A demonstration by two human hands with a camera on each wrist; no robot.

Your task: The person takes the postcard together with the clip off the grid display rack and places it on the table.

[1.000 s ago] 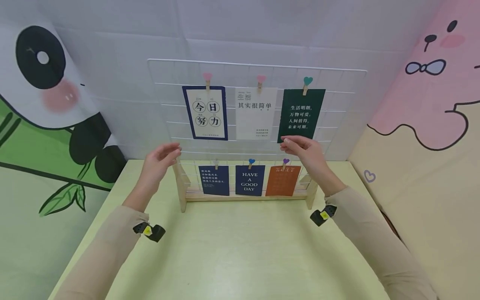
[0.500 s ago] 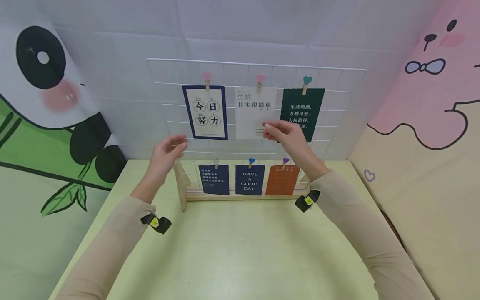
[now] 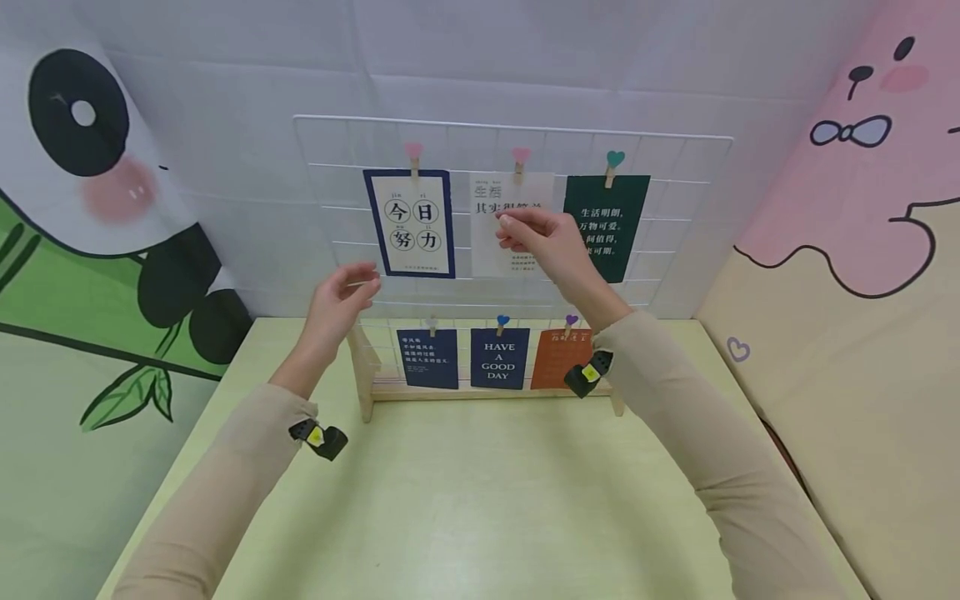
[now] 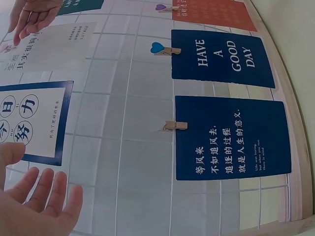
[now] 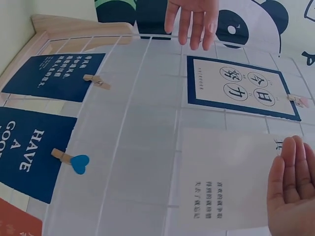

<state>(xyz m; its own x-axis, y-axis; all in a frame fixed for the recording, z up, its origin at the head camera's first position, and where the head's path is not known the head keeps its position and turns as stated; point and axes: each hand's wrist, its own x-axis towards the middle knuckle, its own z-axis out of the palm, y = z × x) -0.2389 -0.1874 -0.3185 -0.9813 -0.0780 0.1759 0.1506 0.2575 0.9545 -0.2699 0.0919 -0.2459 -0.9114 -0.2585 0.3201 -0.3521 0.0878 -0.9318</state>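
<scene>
A white wire grid (image 3: 510, 127) on a wooden stand holds six clipped cards. My right hand (image 3: 512, 230) is raised in front of the white middle card (image 3: 487, 254), under its pink heart clip (image 3: 521, 157). In the right wrist view its fingers (image 5: 290, 179) lie straight over that card (image 5: 221, 182); whether they touch it is unclear. My left hand (image 3: 351, 287) hovers open and holds nothing, by the grid's left edge below the blue-bordered card (image 3: 410, 223). The left wrist view shows its fingers (image 4: 44, 196) straight, near that card (image 4: 29, 123).
A dark green card (image 3: 618, 208) hangs top right. The lower row has a dark blue card (image 3: 427, 359), a "HAVE A GOOD DAY" card (image 3: 498, 360) and an orange card (image 3: 551, 362). The stand sits at the back of a pale yellow table (image 3: 480, 500), with printed fabric walls around.
My right hand has moved left and up, from the green card's lower corner to the white middle card. My left hand has risen slightly toward the grid.
</scene>
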